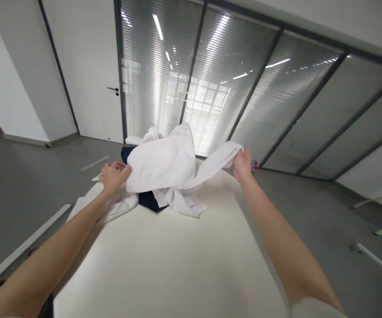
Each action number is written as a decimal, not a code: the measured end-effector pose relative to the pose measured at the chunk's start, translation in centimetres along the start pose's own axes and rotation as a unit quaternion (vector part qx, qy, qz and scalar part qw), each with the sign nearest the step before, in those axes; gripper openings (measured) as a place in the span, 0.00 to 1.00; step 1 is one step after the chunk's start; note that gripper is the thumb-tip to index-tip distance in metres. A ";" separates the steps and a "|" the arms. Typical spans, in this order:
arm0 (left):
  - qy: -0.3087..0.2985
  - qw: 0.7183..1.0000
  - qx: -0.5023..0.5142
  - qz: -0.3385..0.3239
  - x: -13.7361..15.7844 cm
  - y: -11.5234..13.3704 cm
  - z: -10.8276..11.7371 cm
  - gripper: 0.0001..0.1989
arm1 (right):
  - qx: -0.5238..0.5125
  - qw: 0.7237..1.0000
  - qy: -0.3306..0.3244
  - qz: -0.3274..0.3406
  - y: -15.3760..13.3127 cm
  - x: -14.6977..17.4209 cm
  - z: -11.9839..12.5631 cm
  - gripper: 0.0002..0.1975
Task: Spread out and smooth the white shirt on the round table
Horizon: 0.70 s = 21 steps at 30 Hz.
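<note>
A white garment (162, 163), likely a shirt, is lifted and stretched between my two hands over the far end of the table. My left hand (114, 176) pinches its left edge. Out to the right, my right hand (243, 164) grips the end of a long narrow part that looks like a sleeve. Beneath the raised cloth lies a dark navy cloth (149, 201), mostly covered. More white cloth (120, 207) hangs below my left hand toward the table's left edge; whether it belongs to the same garment I cannot tell.
The white table (177, 260) stretches from me to the pile. Beyond it are a glass partition (207, 88) with blinds and a white door (91, 70). White metal legs (379, 263) stand on the grey floor at right. A white bar (25, 247) runs along the left.
</note>
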<state>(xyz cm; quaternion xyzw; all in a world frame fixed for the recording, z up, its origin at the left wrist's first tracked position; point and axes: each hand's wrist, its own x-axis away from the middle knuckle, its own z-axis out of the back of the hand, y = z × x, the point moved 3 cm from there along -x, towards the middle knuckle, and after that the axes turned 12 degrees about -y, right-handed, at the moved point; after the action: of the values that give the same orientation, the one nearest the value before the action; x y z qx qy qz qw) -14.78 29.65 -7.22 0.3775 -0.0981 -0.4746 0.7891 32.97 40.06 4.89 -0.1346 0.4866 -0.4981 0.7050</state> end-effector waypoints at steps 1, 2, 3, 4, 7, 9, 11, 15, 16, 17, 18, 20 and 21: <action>0.009 1.000 -0.006 -0.017 0.2 0.1 -0.2 0.16 | -0.033 0.998 0.040 0.033 -2.6 -2.6 -1.7 0.29; 0.013 0.999 -0.006 -0.031 0.4 0.1 -0.4 0.16 | -0.046 0.995 0.045 0.081 -5.3 -4.7 -4.0 0.29; 0.014 0.999 -0.001 -0.042 0.5 0.1 -0.6 0.16 | -0.045 0.990 0.017 0.135 -8.0 -6.1 -6.8 0.28; 0.015 0.999 0.006 -0.048 0.5 0.0 -0.8 0.16 | -0.031 0.982 -0.038 0.182 -10.4 -6.8 -9.9 0.28; 0.009 0.997 0.023 -0.070 0.3 -0.3 -1.1 0.16 | 0.043 0.931 -0.281 0.227 -14.6 -5.2 -19.7 0.31; -0.017 0.996 0.023 -0.087 0.3 -0.3 -1.3 0.14 | 0.086 0.887 -0.393 0.228 -15.2 -2.9 -24.3 0.34; -0.045 0.994 0.007 -0.098 0.3 -0.2 -1.5 0.13 | 0.102 0.869 -0.429 0.226 -15.1 -1.3 -26.3 0.38; -0.059 0.993 -0.025 -0.095 0.3 0.4 -1.1 0.13 | 0.100 0.864 -0.409 0.276 -15.4 -0.8 -23.8 0.42; -0.068 0.993 -0.032 -0.093 0.1 0.6 -0.7 0.13 | 0.085 0.875 -0.373 0.297 -15.5 -0.7 -22.1 0.41; -0.082 0.992 -0.040 -0.084 -0.1 0.6 -0.2 0.14 | 0.069 0.890 -0.326 0.311 -15.4 -0.5 -20.2 0.39; -0.101 0.991 -0.048 -0.073 -0.3 0.5 0.5 0.14 | 0.054 0.908 -0.275 0.313 -14.9 -0.1 -18.1 0.38; -0.138 0.987 -0.063 -0.056 -0.4 -0.2 2.3 0.17 | 0.049 0.938 -0.198 0.279 -12.7 1.7 -14.1 0.37; -0.151 0.984 -0.067 -0.061 -0.2 -1.0 3.3 0.20 | 0.056 0.951 -0.182 0.243 -11.0 3.0 -12.4 0.37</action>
<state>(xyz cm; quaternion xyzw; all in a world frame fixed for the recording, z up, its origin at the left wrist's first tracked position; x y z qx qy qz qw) -17.20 27.88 -5.57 0.2529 -0.1613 -0.5789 0.7582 16.63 36.12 4.58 -0.0611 0.3395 -0.3047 0.8878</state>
